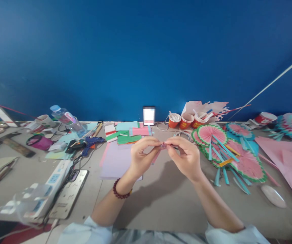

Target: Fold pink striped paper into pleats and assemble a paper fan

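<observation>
My left hand (146, 152) and my right hand (183, 154) meet over the middle of the table, both closed in a pinch. Between the fingertips is a small pink paper strip (163, 145), mostly hidden by the fingers. A pink end (156, 158) shows below my left fingers. Under and beside my left hand lies a stack of lilac and pink paper sheets (117, 162). Behind the hands are folded green paper pieces (127, 137) and a pleated pink-and-blue paper piece (140, 131). Right of my right hand lie pink paper fans (210, 135) with green edges and blue strips.
A phone (149, 116) stands against the blue wall. Red paper cups (186, 121) hold tools. On the left are a water bottle (68, 120), a blue glue gun (91, 145), a power strip (50, 188) and another phone (69, 195). Pink sheets (285, 162) lie right.
</observation>
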A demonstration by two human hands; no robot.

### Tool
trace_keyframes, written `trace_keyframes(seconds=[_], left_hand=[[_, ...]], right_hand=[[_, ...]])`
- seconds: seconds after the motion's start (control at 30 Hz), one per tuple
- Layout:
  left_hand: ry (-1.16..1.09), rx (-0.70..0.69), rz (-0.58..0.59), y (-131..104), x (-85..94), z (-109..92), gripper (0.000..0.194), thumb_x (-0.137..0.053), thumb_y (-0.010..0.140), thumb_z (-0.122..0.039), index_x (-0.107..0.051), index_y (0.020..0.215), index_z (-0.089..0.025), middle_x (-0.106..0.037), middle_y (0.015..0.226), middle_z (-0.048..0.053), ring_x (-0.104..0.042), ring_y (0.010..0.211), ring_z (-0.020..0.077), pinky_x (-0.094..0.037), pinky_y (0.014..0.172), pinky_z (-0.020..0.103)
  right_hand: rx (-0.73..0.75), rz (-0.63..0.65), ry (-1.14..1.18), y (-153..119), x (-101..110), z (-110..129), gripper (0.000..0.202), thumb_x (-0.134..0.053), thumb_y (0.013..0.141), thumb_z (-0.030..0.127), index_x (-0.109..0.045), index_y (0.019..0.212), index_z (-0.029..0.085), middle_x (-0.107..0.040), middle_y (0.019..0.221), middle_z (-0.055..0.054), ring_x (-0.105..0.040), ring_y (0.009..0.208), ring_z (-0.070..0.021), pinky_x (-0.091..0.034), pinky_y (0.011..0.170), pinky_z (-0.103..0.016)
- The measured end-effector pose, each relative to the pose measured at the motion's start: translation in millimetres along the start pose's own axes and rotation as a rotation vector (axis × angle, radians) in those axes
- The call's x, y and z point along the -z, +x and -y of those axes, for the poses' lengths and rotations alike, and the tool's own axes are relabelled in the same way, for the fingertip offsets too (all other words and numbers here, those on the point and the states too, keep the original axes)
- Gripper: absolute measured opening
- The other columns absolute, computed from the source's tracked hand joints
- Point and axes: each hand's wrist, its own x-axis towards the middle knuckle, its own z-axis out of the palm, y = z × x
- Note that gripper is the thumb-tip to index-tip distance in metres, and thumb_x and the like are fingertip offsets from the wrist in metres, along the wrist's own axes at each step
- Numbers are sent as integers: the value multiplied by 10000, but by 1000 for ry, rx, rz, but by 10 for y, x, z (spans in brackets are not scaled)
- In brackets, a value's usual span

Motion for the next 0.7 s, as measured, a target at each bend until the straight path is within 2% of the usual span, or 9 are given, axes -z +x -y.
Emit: trace_keyframes(seconds=[0.23, 0.5, 0.7], left_hand=[[29, 1, -13, -5, 2, 0, 46, -673, 766, -167, -687, 805, -187, -699, 769, 48, -644, 754, 154, -535, 698, 281], [58, 46, 49, 31, 24, -61, 70, -674, 765, -175, -691, 834, -180, -699, 760, 49, -638, 713, 147, -533, 661, 264], [94, -30, 38, 24, 22, -41, 86, -663, 773, -152, -712, 822, -203, -717, 797, 40, -665, 745, 153, -548, 684, 265]], right_hand=[[31, 46, -1, 3, 18, 23, 147, -618, 769, 178, -647, 903, 233, -676, 867, -41, -636, 796, -177, -531, 719, -309], [77, 16, -15, 17, 3, -20, 72, -615, 791, 188, -646, 829, 242, -679, 801, -33, -632, 769, -184, -524, 715, -327], [113, -13, -10, 23, 11, -23, 106, -641, 783, 154, -666, 827, 249, -681, 799, -24, -633, 769, -174, -519, 724, -319]])
